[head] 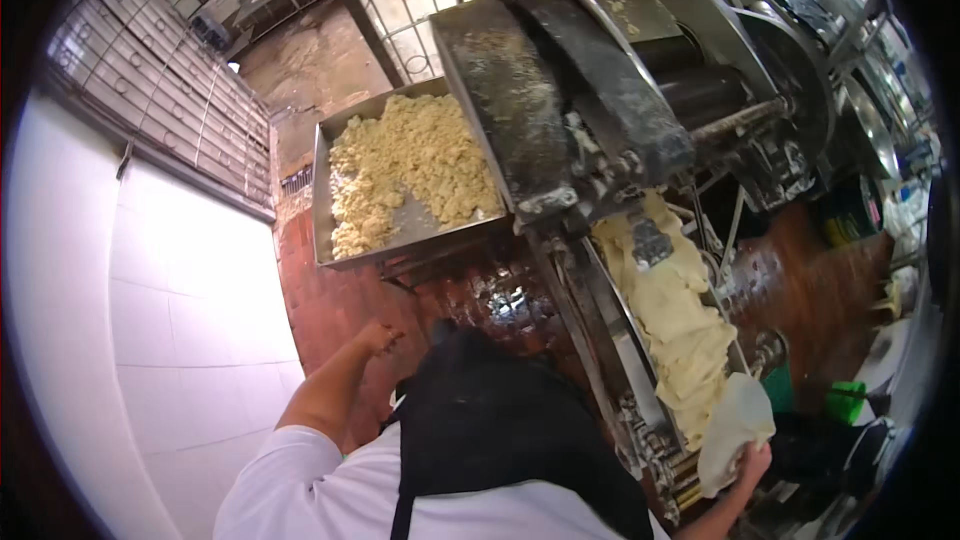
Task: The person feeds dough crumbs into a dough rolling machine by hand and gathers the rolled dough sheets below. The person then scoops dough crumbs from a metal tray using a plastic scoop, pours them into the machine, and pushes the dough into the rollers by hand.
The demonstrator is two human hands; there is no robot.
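My right hand (754,462) grips the edge of a thin, pale flat piece (736,424), either plastic or dough; I cannot tell which. It overlaps the near end of a long, folded strip of yellowish dough (679,315). That dough lies in a metal-sided trough running out from under a dough roller machine (517,82). Beside my body, away from the machine, hangs my left hand (382,338). Its fingers look bent, and I see no object in them.
A metal tray (405,251) of crumbly dough (435,154) adjoins the machine's left side. Dark rollers (697,94) sit higher up, below a chute with dough crumbs. The red tiled floor (322,277) has wet patches. A white tiled wall (202,322) stands at left.
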